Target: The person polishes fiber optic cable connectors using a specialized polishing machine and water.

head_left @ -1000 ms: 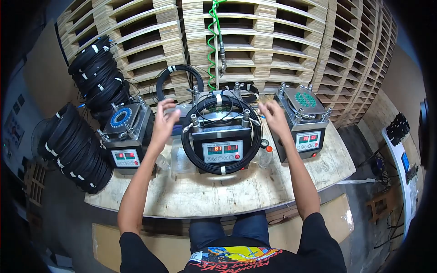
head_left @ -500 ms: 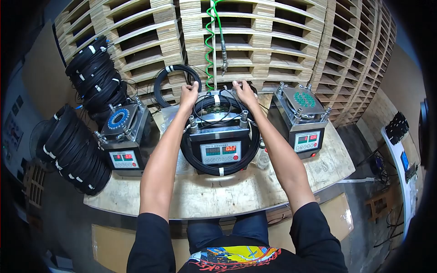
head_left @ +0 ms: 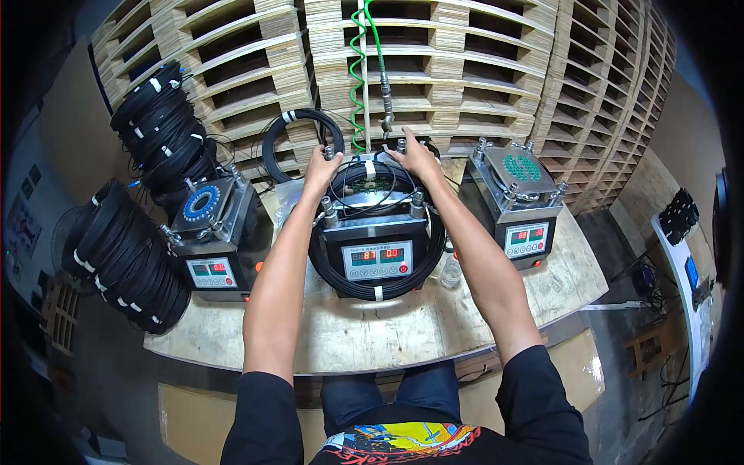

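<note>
Both my hands are at the far side of the middle test machine (head_left: 364,232), one at each rear metal post. My left hand (head_left: 318,170) has thumb and fingers apart around the left rear post (head_left: 328,153). On the other side, my right hand (head_left: 419,161) has its index finger and thumb spread about the right rear post (head_left: 401,146). A large coil of black cable (head_left: 377,291) hangs around the machine, bound with white tape. Thin black cable ends cross over the machine's top, between my forearms. Red digits glow on the front display (head_left: 377,254).
Similar machines stand left (head_left: 213,232) with a blue ring on top and right (head_left: 515,201) with green parts. Stacked black cable coils (head_left: 124,256) fill the left side. Another coil (head_left: 271,147) leans behind. A small clear bottle (head_left: 451,271) stands by my right forearm. An air nozzle (head_left: 386,105) hangs before pallets.
My fingers have loosened from a pinch, and the rear posts now show between them. The readings on the middle and right displays have changed.
</note>
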A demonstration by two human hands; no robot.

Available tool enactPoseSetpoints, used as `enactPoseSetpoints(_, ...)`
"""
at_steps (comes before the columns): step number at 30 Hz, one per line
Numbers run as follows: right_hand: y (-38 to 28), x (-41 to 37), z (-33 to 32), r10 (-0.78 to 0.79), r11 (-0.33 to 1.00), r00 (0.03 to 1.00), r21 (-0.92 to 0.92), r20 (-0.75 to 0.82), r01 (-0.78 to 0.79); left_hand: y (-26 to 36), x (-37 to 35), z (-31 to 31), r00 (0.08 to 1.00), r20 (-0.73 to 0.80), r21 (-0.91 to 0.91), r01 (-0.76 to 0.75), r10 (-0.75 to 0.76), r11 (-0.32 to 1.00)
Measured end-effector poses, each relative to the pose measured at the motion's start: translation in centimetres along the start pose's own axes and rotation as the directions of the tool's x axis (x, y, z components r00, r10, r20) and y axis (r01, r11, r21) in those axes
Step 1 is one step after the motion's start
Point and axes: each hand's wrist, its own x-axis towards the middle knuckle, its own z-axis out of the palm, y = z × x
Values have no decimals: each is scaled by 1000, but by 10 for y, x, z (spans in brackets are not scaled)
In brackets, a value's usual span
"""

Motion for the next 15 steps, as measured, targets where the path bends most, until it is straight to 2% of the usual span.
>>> enactPoseSetpoints(3, -5, 9, 10, -30, 997, 999, -65, 15, 31, 1, 0, -2, 996, 68, -89, 71, -65, 993)
enactPoseSetpoints(5, -1, 14, 22, 38, 997, 995, 65, -90, -32, -7, 5, 2, 998, 61, -149, 36, -27, 988)
enactPoseSetpoints(6, 1, 15, 23, 37, 997, 995, 64, -90, -31, -8, 5, 3, 999, 48, -210, 5, 6, 978)
enactPoseSetpoints(8, 6, 18, 24, 27, 973, 995, 231, -92, -5, -9, 7, 2, 999, 45, -189, 15, -6, 982)
enactPoseSetpoints(12, 6, 11, 23, 33, 988, 983, 152, -181, -5, 18, -12, -7, 997, 18, -76, 71, -70, 995)
enactPoseSetpoints(15, 15, 15, 30, 0, 991, 978, 129, -210, 28, 22, -18, -9, 998, 35, -145, 66, -61, 987)
